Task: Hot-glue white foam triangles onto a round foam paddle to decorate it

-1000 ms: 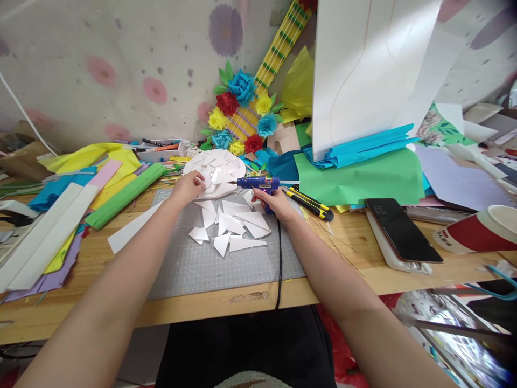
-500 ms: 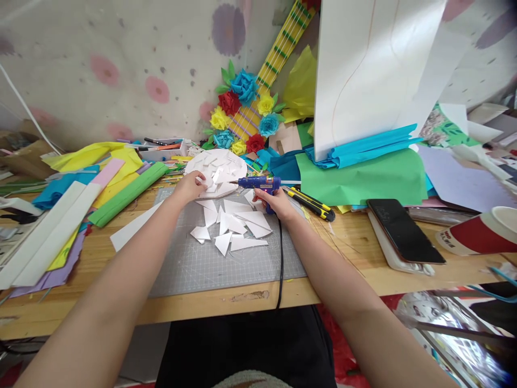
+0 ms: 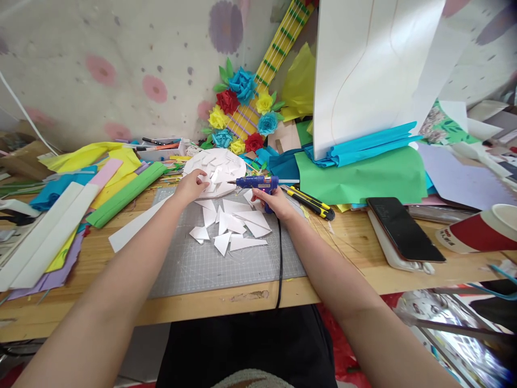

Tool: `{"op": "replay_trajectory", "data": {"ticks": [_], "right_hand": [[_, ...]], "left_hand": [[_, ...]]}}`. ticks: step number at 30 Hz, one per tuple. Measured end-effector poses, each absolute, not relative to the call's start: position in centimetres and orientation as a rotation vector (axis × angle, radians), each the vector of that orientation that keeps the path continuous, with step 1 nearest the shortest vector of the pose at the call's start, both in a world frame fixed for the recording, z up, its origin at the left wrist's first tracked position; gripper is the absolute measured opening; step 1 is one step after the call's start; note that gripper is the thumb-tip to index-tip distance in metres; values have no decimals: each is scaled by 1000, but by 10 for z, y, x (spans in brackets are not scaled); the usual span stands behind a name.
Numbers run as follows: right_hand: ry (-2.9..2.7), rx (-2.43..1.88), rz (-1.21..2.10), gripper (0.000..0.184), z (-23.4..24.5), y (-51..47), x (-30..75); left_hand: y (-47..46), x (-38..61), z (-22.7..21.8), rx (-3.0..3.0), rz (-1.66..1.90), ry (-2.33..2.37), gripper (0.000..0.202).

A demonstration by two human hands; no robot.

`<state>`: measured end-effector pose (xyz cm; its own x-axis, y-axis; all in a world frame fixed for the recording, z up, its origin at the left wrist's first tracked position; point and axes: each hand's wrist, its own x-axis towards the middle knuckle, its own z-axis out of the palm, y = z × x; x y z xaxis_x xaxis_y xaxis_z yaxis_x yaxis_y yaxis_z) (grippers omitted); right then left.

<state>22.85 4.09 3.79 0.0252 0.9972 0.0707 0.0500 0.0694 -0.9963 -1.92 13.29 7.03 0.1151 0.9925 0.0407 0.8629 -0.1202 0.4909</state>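
My right hand is wrapped round the grip of a blue hot glue gun. Its nozzle points left toward a round white board, and a small red light glows on its body. Over that board, my left hand has thumb and fingertips closed in on a small white board piece, which stands tilted; their exact contact is hard to see. Several flat white scraps cover the board's top. More angular white offcuts lie in front on the grey cutting mat.
Right of the gun lies a yellow-black utility knife. Further right are a phone and a paper cup. A flower-covered paper guitar leans on the wall. A black cord hangs over the table edge. Rolled crepe paper is left.
My left hand has edged slightly right across the round board. The glue gun stays in my right hand in nearly the same place. The whole view has shifted a little.
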Motion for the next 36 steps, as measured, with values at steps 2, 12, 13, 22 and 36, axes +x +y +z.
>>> {"op": "replay_trajectory", "data": {"ticks": [2, 12, 13, 22, 36], "right_hand": [[-1266, -1212, 1117, 47, 38, 40, 228], [-1231, -1177, 1111, 47, 39, 39, 228], [-1234, -1178, 1110, 47, 39, 39, 228], [-1230, -1177, 1127, 45, 40, 40, 227], [-1117, -1215, 996, 51, 37, 44, 230]], "left_hand": [[131, -20, 72, 2058, 502, 1820, 33], [126, -22, 69, 2079, 507, 1802, 34], [126, -23, 69, 2073, 516, 1794, 34], [135, -44, 83, 1846, 808, 1590, 38], [116, -65, 73, 2081, 829, 1839, 55]]}}
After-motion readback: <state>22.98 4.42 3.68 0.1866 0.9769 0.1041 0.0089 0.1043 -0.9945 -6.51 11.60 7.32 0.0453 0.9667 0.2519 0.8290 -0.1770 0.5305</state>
